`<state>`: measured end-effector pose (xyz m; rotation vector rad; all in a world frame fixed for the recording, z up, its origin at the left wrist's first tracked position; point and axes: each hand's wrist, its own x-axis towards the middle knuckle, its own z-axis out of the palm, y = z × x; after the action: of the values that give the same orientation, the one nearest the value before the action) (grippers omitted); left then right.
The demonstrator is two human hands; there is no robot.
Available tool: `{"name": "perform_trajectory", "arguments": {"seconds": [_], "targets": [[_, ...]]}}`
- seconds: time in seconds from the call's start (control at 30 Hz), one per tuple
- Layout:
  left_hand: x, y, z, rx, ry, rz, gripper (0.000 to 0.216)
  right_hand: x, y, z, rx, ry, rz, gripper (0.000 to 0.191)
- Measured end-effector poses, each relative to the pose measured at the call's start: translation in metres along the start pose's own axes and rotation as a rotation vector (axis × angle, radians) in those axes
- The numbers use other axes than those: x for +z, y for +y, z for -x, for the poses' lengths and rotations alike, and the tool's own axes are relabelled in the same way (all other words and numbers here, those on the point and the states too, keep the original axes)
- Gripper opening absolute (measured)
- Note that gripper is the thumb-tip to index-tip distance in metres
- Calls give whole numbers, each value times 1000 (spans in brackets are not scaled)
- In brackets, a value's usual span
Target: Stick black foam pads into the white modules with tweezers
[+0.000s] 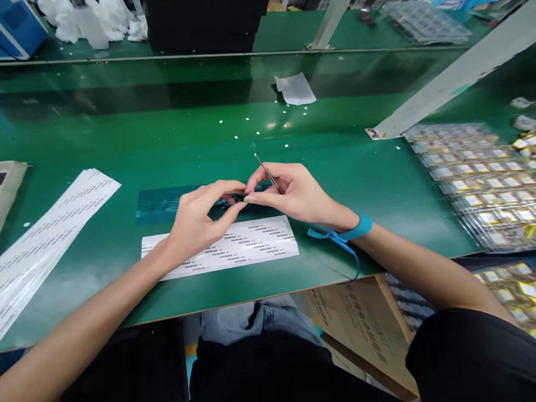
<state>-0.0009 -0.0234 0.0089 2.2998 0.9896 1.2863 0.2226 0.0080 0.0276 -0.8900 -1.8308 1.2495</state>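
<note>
My left hand (208,212) is closed, thumb and fingers pinching a small dark part (238,197) that is mostly hidden. Facing it, my right hand (292,191) touches the same spot with its fingertips. A thin pointed metal tool (267,171) lies in the grip of my right hand, its tip pointing up and away. Under and beside my left hand is a strip of translucent blue film (159,204). Just in front of the hands lies a white strip with rows of printed lettering (252,243). A blue wrist strap (360,226) circles my right wrist.
More printed white strips (51,234) lie at the left. A small paper piece (296,89) and white scraps dot the green table (180,133). Clear trays of small parts (484,185) stand at right, near a slanted white post (457,68). Below is a cardboard box (353,322).
</note>
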Motion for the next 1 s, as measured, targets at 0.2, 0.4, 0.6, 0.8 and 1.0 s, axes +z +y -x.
{"name": "perform_trajectory", "arguments": {"seconds": [0.2, 0.4, 0.6, 0.8, 1.0], "targets": [[-2, 6, -1, 42, 70, 26, 6, 5, 0, 8, -18, 46, -60, 28], [-3, 5, -3, 47, 76, -49, 4, 4, -2, 13, -114, 57, 133, 16], [-2, 3, -2, 39, 38, -74, 9, 5, -3, 15, -189, 99, 365, 14], [-2, 1, -2, -66, 44, -72, 6, 12, 1, 14, -341, 122, 475, 10], [-1, 4, -3, -175, 81, 10, 10, 10, 3, 9, -480, 203, 558, 14]]}}
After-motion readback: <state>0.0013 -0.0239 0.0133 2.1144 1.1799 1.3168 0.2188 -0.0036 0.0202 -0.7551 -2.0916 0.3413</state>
